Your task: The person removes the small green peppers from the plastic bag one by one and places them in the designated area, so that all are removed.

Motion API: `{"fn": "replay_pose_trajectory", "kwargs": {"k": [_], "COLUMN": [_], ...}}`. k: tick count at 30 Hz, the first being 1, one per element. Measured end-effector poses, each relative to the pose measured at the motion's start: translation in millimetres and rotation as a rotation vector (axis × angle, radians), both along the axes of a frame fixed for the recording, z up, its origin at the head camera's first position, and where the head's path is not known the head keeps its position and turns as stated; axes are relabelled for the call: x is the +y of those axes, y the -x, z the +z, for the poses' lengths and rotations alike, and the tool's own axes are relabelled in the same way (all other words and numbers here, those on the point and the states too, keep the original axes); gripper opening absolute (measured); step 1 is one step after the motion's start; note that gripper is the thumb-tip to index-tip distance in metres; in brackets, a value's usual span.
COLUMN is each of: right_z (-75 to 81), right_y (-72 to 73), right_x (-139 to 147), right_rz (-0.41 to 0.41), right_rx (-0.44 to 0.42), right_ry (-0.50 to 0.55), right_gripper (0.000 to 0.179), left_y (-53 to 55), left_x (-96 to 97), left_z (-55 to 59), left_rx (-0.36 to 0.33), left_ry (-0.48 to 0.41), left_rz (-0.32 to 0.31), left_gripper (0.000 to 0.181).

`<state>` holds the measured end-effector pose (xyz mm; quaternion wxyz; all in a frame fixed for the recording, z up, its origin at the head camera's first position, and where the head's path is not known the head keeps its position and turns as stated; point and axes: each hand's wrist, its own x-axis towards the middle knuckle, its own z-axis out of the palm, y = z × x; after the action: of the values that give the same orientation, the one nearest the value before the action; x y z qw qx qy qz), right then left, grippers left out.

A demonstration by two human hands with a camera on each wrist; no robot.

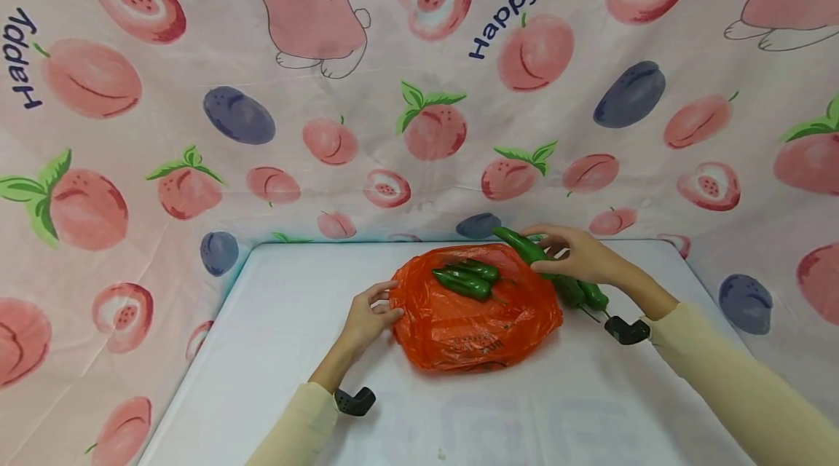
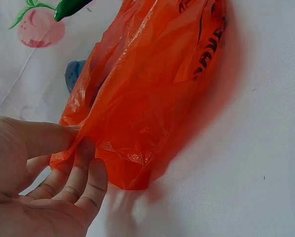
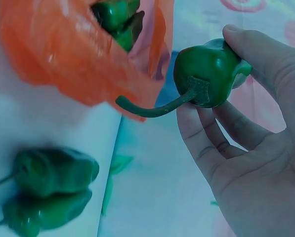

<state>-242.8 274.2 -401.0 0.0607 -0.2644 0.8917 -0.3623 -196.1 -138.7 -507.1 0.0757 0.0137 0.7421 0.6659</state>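
An orange-red plastic bag (image 1: pixel 472 331) lies on the white table with its mouth spread, and green peppers (image 1: pixel 462 282) show inside. At its left edge my left hand (image 1: pixel 368 317) pinches the thin plastic between thumb and fingers; the left wrist view shows the bag's film (image 2: pixel 132 108) gathered there. My right hand (image 1: pixel 577 253) holds a green pepper (image 3: pixel 206 69) by its body, raised over the bag's right rim. Its curved stem points toward the bag in the right wrist view. Two more green peppers (image 3: pixel 53 173) rest on the table beside the bag, below my right hand.
The white table (image 1: pixel 295 284) meets a fruit-printed cloth (image 1: pixel 367 145) that hangs behind it and at both sides. A black wrist device (image 1: pixel 627 330) sits at my right wrist, another (image 1: pixel 355 402) at my left.
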Motion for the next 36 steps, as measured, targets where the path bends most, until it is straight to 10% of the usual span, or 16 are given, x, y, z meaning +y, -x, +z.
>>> {"fn": "replay_pose_trajectory", "kwargs": {"k": [36], "right_z": [-12.4], "right_y": [-26.3], "right_x": [91], "right_rz": [-0.218], "right_rx": [0.041], "right_ry": [-0.057], "right_gripper": [0.063], "left_y": [1.3], "left_x": [-1.1], "left_z": [0.6], "left_rx": [-0.02], "left_ry": [0.029], "left_rz": [-0.005], "left_gripper": [0.057]}}
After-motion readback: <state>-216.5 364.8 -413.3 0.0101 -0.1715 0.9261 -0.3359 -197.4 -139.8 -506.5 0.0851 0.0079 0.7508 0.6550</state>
